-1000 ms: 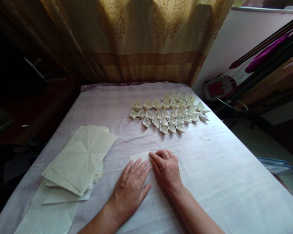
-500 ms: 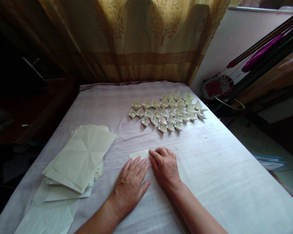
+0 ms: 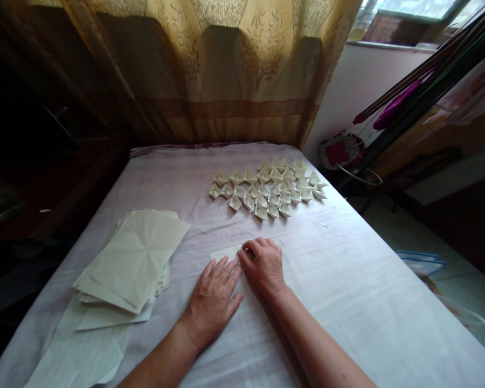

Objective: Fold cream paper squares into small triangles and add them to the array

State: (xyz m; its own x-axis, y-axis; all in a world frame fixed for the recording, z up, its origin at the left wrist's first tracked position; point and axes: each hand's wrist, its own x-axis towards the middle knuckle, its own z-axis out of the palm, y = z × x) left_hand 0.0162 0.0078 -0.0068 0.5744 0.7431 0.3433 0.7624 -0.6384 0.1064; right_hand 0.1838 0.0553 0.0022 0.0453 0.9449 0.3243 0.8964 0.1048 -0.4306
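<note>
A small folded piece of white paper (image 3: pixel 224 253) lies on the cloth, mostly covered by my hands. My left hand (image 3: pixel 213 297) rests flat with fingers stretched out, its fingertips pressing the paper's near side. At the paper's right end, my right hand (image 3: pixel 263 265) is closed, thumb and curled fingers together on the edge. Beyond them, several small folded paper boats (image 3: pixel 262 189) stand in rows. Left of my hands sits a stack of creased paper sheets (image 3: pixel 135 261), with star-like fold lines on the top one.
A pale checked cloth (image 3: pixel 331 302) covers the table or bed. More sheets (image 3: pixel 84 350) lie under the stack at the near left. A gold patterned curtain (image 3: pixel 226 70) hangs behind. A round bag (image 3: pixel 339 151) and dark poles are beyond the right edge.
The view has tilted up and turned slightly right. My right hand's fingers have curled more at the paper's edge. My left hand stays flat on the paper.
</note>
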